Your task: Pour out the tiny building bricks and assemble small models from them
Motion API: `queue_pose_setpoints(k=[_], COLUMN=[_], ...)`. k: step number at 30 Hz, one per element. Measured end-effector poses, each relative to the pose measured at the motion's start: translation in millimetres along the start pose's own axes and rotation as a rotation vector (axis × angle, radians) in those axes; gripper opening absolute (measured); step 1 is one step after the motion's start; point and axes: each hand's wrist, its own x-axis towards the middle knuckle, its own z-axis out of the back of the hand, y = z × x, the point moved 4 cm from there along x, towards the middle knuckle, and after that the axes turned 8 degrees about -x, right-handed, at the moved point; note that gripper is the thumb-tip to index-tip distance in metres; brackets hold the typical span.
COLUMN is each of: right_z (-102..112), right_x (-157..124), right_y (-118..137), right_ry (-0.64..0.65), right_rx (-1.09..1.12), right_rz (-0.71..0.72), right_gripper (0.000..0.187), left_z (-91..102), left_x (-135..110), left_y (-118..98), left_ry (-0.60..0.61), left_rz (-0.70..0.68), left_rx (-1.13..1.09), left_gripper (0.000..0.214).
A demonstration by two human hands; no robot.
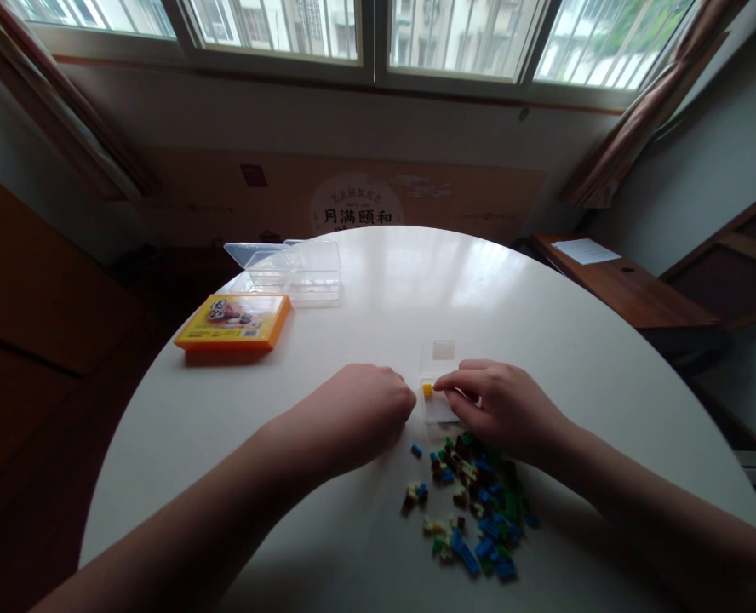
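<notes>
A small clear plastic box (pixel 439 412) lies with its lid raised at the middle of the table, a yellow brick (pixel 427 390) inside at its left. My right hand (pixel 502 404) reaches over the box from the right. Its index fingertip is right beside the yellow brick, and thumb and index are apart. To the left of the box is my left hand (pixel 365 409), its fingers curled under in a fist. Whatever it may hold is hidden from view. Below my right hand spreads a loose pile of small building bricks (pixel 473 498) in blue, green, brown and cream.
An orange box with a yellow printed top (pixel 241 322) lies at the table's left. Behind it stands a clear compartment case (pixel 307 277), lid raised. The round white table (pixel 544 340) curves away toward the windows. A wooden desk (pixel 633 294) with a paper stands at the right.
</notes>
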Motion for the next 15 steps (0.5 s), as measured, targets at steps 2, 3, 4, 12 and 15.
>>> queue_pose_setpoints(k=[2,3,4,12,15], right_z=[2.7,4.4,6.4,17.9,19.2], right_x=[-1.1,-1.7,-2.3,-6.7,-7.5], right_y=[-0.4,-0.7,-1.2,-5.5,-6.9], right_ry=[-0.043,-0.069,-0.096,-0.214,-0.226], right_rx=[0.015,0.025,0.034,0.092,0.115], right_rz=[0.000,0.000,0.000,0.001,0.013], right_gripper=[0.023,0.023,0.023,0.023,0.023], left_z=[0.1,0.3,0.4,-2.7,-5.7], left_x=[0.4,0.6,0.8,4.4,5.2], left_y=[0.8,1.5,2.2,10.2,12.9], left_ry=[-0.001,-0.004,-0.009,-0.095,-0.107], left_rz=[0.013,0.022,0.030,0.118,0.130], left_rx=[0.010,0.015,0.022,0.095,0.072], left_gripper=[0.018,0.017,0.017,0.016,0.015])
